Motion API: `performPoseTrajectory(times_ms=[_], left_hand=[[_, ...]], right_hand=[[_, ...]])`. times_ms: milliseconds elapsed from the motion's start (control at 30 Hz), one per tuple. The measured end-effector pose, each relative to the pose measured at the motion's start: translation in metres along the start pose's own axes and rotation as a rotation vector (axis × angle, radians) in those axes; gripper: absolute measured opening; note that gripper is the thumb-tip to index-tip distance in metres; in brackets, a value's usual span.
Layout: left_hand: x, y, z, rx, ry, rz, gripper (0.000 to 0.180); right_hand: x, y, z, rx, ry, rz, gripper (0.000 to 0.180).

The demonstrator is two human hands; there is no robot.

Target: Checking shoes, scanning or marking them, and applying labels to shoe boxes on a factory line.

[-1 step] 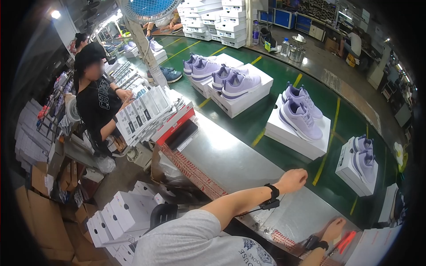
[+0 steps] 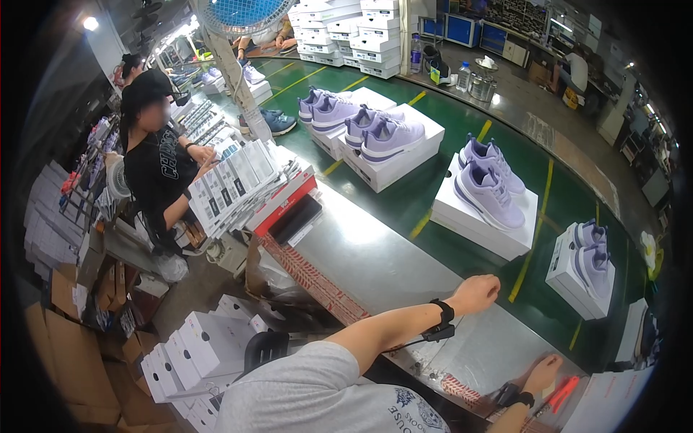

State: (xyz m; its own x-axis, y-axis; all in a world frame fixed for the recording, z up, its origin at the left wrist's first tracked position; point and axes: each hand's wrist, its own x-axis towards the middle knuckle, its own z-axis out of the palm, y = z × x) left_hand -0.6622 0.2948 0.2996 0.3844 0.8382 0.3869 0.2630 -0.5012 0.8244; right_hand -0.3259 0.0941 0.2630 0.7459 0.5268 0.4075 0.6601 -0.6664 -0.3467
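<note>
My left hand (image 2: 476,294) hovers at the belt-side edge of the metal table (image 2: 361,224), its fingers loosely curled with nothing visible in them. A black strap with a small device circles that wrist. Further right, my right hand (image 2: 545,372) rests on the metal surface, fingers relaxed and seemingly empty. Close beside it lies a red-handled tool (image 2: 563,393), its kind unclear. Beyond my left hand, lilac sneakers (image 2: 491,191) stand in a pair on a white shoebox (image 2: 480,227). Another pair of lilac sneakers (image 2: 592,263) sits on a smaller-looking white box (image 2: 574,289) to the right.
The green belt (image 2: 404,206) carries more shoeboxes (image 2: 393,162) with lilac sneakers. At left, a person in black (image 2: 155,166) handles printed sheets (image 2: 234,184) near a fan pole (image 2: 242,86). White shoeboxes (image 2: 209,343) stack by my left side; a white box (image 2: 613,400) stands at right.
</note>
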Motion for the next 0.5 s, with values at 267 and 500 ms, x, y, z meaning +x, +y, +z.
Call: performPoseTrajectory(times_ms=[267, 500], left_hand=[[0.0001, -0.0027, -0.0043, 0.004, -0.003, -0.008, 0.008], [0.0002, -0.0077, -0.0046, -0.002, -0.012, -0.012, 0.008]], right_hand=[[-0.0007, -0.0025, 0.0018, 0.01, 0.006, -0.034, 0.021], [-0.0006, 0.0039, 0.0072, 0.017, -0.022, -0.035, 0.025]])
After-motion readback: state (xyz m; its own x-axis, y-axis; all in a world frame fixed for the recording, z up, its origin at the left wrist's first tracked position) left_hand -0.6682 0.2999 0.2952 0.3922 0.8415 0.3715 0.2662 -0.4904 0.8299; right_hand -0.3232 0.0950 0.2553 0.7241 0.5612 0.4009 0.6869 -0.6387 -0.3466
